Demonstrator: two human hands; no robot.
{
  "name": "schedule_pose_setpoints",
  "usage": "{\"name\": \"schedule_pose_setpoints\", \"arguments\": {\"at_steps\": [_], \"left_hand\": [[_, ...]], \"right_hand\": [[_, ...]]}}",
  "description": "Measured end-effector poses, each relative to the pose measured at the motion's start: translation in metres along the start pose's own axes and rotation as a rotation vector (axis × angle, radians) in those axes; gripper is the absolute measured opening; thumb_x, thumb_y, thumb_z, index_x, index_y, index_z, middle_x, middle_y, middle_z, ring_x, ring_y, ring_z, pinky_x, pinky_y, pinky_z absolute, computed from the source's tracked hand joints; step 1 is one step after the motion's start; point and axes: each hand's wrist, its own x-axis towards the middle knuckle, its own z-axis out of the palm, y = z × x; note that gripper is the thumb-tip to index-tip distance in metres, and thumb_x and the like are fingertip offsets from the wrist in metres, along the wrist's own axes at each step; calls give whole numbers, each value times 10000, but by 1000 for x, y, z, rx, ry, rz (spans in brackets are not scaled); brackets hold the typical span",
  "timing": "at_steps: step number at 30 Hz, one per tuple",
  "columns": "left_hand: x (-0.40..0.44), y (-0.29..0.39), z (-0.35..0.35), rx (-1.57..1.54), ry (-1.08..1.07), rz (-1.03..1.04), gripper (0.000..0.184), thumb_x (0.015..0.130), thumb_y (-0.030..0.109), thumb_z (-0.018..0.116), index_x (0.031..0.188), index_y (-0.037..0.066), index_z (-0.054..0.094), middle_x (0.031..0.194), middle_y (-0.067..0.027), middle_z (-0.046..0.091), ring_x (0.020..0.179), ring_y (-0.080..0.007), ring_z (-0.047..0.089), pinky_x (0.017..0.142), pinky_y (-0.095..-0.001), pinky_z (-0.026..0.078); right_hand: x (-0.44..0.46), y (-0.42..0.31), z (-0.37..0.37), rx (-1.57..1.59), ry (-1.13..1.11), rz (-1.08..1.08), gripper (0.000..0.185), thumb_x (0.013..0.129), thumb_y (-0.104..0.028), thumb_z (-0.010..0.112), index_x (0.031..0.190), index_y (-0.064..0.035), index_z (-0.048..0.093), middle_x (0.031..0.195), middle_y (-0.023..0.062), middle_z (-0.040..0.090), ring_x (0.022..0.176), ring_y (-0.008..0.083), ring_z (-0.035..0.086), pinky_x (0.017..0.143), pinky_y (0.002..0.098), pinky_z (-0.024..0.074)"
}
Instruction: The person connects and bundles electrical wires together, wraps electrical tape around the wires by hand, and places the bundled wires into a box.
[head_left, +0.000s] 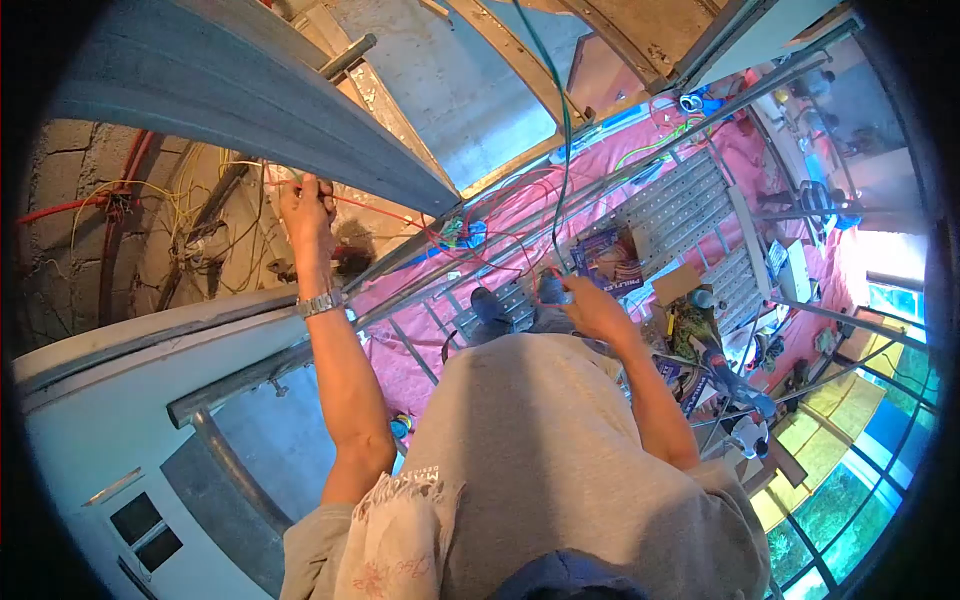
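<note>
Beside the block wall [70, 170], the left hand [308, 205] has its fingers curled, seemingly round one end of the red wire [400, 216], which runs past the foot of the beam [300, 110] into loose loops above the pink sheeting [395, 360]. Near the lap, the right hand [597, 308] is bent beside a small dark object [552, 288]; whether it grips that or wire is impossible to make out. The wire looks light and springy, smooth-coated, likely to kink or snag (its loops cross each other); a pinch close to the end should steer it best. Counted: one beam, one wristwatch [321, 303], one hanging green cable [567, 150], two printed boxes [612, 262], and at least two perforated planks [685, 210]. The overlapping red loops defy counting.
</note>
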Motion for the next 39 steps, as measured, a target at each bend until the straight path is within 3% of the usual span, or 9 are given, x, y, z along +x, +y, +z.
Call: {"name": "schedule_pose_setpoints", "arguments": {"at_steps": [4, 7, 15, 19, 23, 30, 35, 37, 39], "left_hand": [[2, -2, 0, -42, 4, -57, 144, 1097, 237, 552, 1017, 117, 560, 753, 32, 593, 518, -46, 466, 440, -196, 355], [1, -1, -1, -53, 74, -79, 174, 1099, 241, 544, 998, 103, 576, 742, 31, 569, 516, -42, 450, 436, -193, 330], [-14, -1, 5, -128, 54, -102, 173, 1086, 242, 559, 1008, 88, 549, 737, 10, 557, 519, -57, 445, 436, -208, 316], [-15, -8, 5, -140, 26, -96, 165, 1077, 246, 581, 1020, 99, 529, 727, 3, 553, 508, -67, 448, 430, -229, 330], [-23, -13, 9, -163, 31, -78, 175, 1085, 247, 573, 1037, 82, 539, 723, 3, 549, 495, -63, 444, 425, -227, 333], [-16, -6, 6, -184, 18, -25, 194, 1107, 252, 546, 1000, 90, 553, 722, 15, 546, 492, -51, 436, 426, -214, 328], [-20, 2, 8, -165, 22, -24, 204, 1114, 257, 538, 994, 94, 553, 749, 22, 556, 509, -48, 443, 439, -201, 332], [-27, 6, 10, -161, 7, -19, 207, 1114, 266, 542, 1004, 91, 554, 751, 22, 555, 512, -47, 444, 438, -201, 333], [-31, 2, 8, -171, -20, -9, 197, 1111, 275, 552, 1045, 89, 565, 749, 21, 555, 518, -45, 447, 438, -201, 332]], "right_hand": [[30, -94, -18, -207, -149, 160, 457, 947, -274, 715, 1305, -25, 578, 1290, 264, 612, 1122, 467, 646, 949, 529, 529], [53, -129, -16, -522, 334, -89, 493, 954, -309, 707, 1317, -10, 557, 1250, 243, 608, 1105, 448, 635, 924, 538, 517], [162, -130, 92, 64, 358, -419, 445, 961, -394, 713, 1145, -17, 565, 1070, 220, 654, 1045, 442, 627, 842, 579, 467], [149, -130, 91, 372, 277, -475, 181, 1003, -154, 655, 1062, -5, 572, 860, 234, 637, 803, 473, 643, 686, 557, 485], [122, -114, 72, 285, 391, -522, 285, 1009, -24, 561, 1287, 29, 594, 1093, 258, 641, 1006, 469, 666, 823, 527, 545], [81, -83, 50, -11, -111, -233, 387, 980, -101, 576, 1360, -26, 574, 1258, 242, 627, 1145, 433, 643, 952, 504, 538], [26, 31, 59, 273, -14, -141, 286, 966, -142, 580, 1193, -20, 703, 1266, 260, 662, 1176, 390, 651, 1042, 502, 496], [1, 129, 93, -513, -58, -196, 280, 966, -157, 573, 1126, 0, 740, 1226, 261, 696, 1165, 381, 673, 1028, 498, 516], [-13, 145, 82, -505, -513, 339, 279, 955, -144, 569, 1093, 18, 750, 1162, 252, 722, 1096, 391, 703, 983, 514, 539]]}}
